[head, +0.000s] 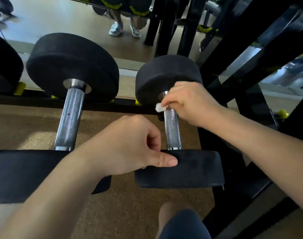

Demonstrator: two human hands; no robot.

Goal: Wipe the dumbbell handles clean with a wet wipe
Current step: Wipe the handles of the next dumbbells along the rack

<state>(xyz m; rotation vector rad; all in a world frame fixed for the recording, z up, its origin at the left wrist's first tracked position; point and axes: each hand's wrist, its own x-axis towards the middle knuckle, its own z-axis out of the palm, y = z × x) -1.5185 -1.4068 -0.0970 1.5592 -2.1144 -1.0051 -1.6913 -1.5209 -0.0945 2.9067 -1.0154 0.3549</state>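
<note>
- Speckled brown rubber floor (35, 131) shows under a low black steel rack (233, 83), and the work sits at the rack's right end.
- On it lies the small dumbbell with round black rubber heads (178, 168), resting across the rails with its knurled chrome handle (172, 128) pointing away from the camera.
- A scrunched white wet wipe (159, 107) is pressed on the handle's far end, just below the far head.
- Curled fingers of the right hand (190, 102) pinch the wipe against the metal. Only a small tuft shows past the fingertips, so the hand is placed to rub along the bar.
- Closer in, the left hand (130, 144) grips the near head, with the thumb flat along its rim and the fingers curled over the inner edge. This probably keeps the round weight from rolling under the rubbing.
- Most of the handle below the wipe is bare, with a few dark specks on the knurling.
- Just to the left lies a larger black-headed dumbbell with a longer chrome handle (69, 116), with no hand on it.
- Behind the rack, a mirror panel (61, 23) reflects pale floor and a pair of legs in white trainers.
- At the bottom edge, a bent knee in dark shorts (181, 221) suggests the person is crouching.
</note>
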